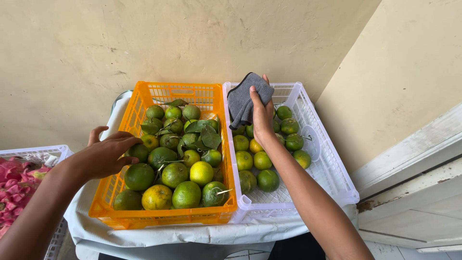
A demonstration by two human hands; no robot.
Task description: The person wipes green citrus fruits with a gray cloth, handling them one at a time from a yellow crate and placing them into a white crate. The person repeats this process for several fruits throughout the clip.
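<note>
The left hand (107, 155) reaches over the rim of the orange crate (144, 98), fingers curled down onto a green citrus (138, 152) at the crate's left side — touching it, though whether it is gripped I cannot tell. The right hand (262, 115) is closed on a grey cloth (244, 100), holding it up over the back of the white crate (332, 163).

The orange crate is heaped with green and yellowish citrus, some with leaves (204, 132) attached. The white crate, touching it on the right, holds fewer fruits (262, 160), gathered at its left and back, with bare lattice floor showing on the right.

Both crates sit on a counter covered with a white sheet (192, 236). At far left another white crate (33, 153) holds pink dragon fruit (14, 185). Behind stands a scuffed beige wall (192, 38) meeting a second wall at a corner — to the right, worn white woodwork (414, 192) with chipped paint.
</note>
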